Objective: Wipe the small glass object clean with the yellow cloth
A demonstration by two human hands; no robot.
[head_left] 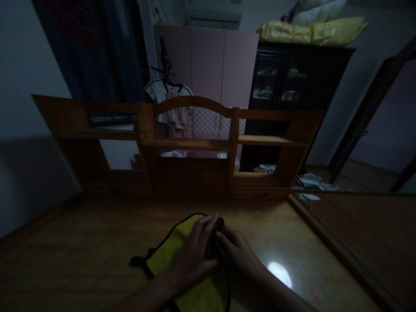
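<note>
We found the black-edged yellow cloth (pixel 170 249) on the varnished wooden surface (pixel 97 242), beneath both hands. The right hand (pixel 242 251) pinched its dark, bunched part; the left hand (pixel 195 245) lay across it, seemingly to steady it, though we could not tell whether it gripped. Behind stood a wooden shelf unit (pixel 191 143), apparently for storage; beyond, a pink wardrobe (pixel 208 65).

Room: a home
Wardrobe (pixel 208 65): pink, partly checked
Clothes (pixel 178 113): hanging before it
Curtain (pixel 94 52): dark, patterned
Cabinet (pixel 320 78): glass-doored, bags (pixel 338 31) on top
Air conditioner (pixel 212 19): above the wardrobe
</note>
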